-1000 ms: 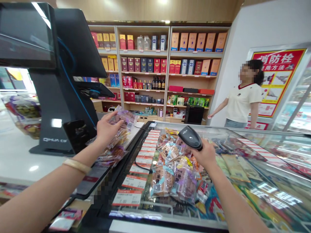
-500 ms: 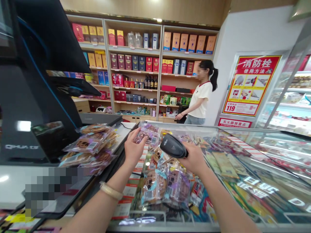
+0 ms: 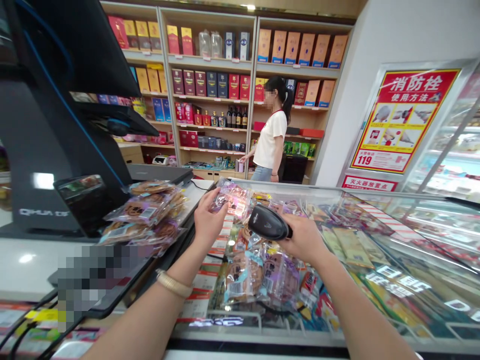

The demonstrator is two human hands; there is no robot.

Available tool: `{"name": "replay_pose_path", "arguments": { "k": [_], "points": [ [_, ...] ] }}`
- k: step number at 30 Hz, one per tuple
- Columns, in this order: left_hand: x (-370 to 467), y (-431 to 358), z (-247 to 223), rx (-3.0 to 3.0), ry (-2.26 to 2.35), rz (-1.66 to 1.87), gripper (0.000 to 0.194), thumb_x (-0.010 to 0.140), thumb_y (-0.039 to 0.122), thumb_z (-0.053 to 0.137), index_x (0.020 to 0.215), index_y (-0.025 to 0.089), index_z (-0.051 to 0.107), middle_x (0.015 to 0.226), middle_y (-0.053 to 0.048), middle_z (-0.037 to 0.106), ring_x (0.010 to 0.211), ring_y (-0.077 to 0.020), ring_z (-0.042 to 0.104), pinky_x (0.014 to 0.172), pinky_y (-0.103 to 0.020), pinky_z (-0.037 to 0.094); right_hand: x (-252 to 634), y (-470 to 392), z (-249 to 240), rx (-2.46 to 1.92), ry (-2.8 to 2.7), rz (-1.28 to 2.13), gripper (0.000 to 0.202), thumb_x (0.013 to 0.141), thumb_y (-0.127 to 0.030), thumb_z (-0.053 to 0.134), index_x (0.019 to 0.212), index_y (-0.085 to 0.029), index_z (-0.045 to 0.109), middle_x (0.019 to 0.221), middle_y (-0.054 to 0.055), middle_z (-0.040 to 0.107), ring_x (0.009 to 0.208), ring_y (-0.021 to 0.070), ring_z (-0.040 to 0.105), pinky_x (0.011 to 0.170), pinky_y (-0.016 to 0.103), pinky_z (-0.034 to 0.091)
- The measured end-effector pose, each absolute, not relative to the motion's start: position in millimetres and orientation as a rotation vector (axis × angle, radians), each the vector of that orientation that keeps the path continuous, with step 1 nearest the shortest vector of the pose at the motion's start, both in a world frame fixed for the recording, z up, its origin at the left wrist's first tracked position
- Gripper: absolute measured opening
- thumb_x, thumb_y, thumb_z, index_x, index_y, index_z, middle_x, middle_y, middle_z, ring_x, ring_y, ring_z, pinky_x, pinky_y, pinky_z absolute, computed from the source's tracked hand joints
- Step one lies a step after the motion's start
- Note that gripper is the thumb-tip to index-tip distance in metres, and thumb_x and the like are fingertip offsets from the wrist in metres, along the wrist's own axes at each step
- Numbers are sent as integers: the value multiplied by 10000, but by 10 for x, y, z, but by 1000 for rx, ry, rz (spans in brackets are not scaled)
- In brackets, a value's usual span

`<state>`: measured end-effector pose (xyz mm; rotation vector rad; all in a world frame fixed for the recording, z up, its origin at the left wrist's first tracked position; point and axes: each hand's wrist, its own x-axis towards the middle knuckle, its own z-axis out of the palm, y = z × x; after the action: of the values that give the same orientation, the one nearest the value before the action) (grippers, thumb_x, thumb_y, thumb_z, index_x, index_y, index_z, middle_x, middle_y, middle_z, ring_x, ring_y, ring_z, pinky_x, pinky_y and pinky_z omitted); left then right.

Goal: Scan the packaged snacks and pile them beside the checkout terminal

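My left hand [image 3: 210, 216] grips a clear packet of round snacks [image 3: 237, 199] by its left side, over the glass counter. Reddish light from the scanner falls on the packet's barcode. My right hand [image 3: 302, 239] is wrapped around a black barcode scanner [image 3: 269, 223], its head pointing left toward the packet. Below the scanner, several similar packets [image 3: 243, 275] lie on the glass. Another pile of packets [image 3: 146, 215] sits to the left, beside the dark register.
A dark register with a screen [image 3: 86, 50] stands at the left. The glass display counter [image 3: 375, 330] stretches to the right. Beyond it, a person [image 3: 270, 135] in a white top stands by shelves of boxes. A red poster [image 3: 405, 120] hangs at the right.
Reddish light now shows on the held packet. The person behind the counter has moved left along the shelves. The view has shifted slightly; both hands keep their holds.
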<state>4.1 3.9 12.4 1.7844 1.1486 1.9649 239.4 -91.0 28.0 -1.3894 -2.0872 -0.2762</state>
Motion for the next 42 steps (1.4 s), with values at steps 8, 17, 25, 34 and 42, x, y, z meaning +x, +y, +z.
{"name": "replay_pose_path", "arguments": {
  "k": [8, 17, 25, 34, 42],
  "points": [
    [126, -44, 129, 1566, 1034, 1846, 499, 719, 322, 720, 1194, 182, 666, 1230, -104, 650, 1096, -239, 627, 911, -353, 529, 2483, -844, 225, -1337, -1759, -480, 260, 719, -333, 597, 926, -200, 684, 836, 73, 731, 757, 238, 678, 635, 287, 461],
    [526, -275, -139, 2004, 910, 1446, 411, 722, 211, 713, 1133, 206, 700, 1157, -97, 677, 1101, -229, 623, 1004, -402, 474, 2665, -756, 188, -1446, -1456, -529, 243, 733, -445, 546, 704, -212, 611, 639, 57, 666, 611, 228, 632, 548, 279, 411],
    [511, -283, -181, 2239, 1061, 1451, 371, 753, 250, 713, 1122, 213, 700, 1166, -109, 642, 1116, -243, 587, 1002, -428, 455, 2673, -737, 125, -1407, -1509, -553, 275, 751, -473, 561, 750, -208, 638, 673, 66, 687, 642, 241, 657, 569, 287, 435],
    [-445, 156, 549, 2344, 1459, 1601, 341, 809, 333, 598, 1101, 192, 702, 1126, -109, 639, 1085, -247, 596, 994, -392, 448, 2693, -723, 82, -1399, -1537, -608, 262, 757, -445, 549, 810, -213, 657, 703, 75, 696, 649, 250, 660, 564, 294, 437],
    [-1679, 585, 1098, 2011, 2375, 845, 809, 753, 612, 584, 1389, 121, 493, 1314, -239, 569, 1225, -415, 518, 988, -497, 422, 2669, -720, 56, -1379, -1570, -634, 268, 758, -456, 559, 836, -218, 655, 726, 73, 702, 675, 257, 664, 585, 299, 445]
  ]
}}
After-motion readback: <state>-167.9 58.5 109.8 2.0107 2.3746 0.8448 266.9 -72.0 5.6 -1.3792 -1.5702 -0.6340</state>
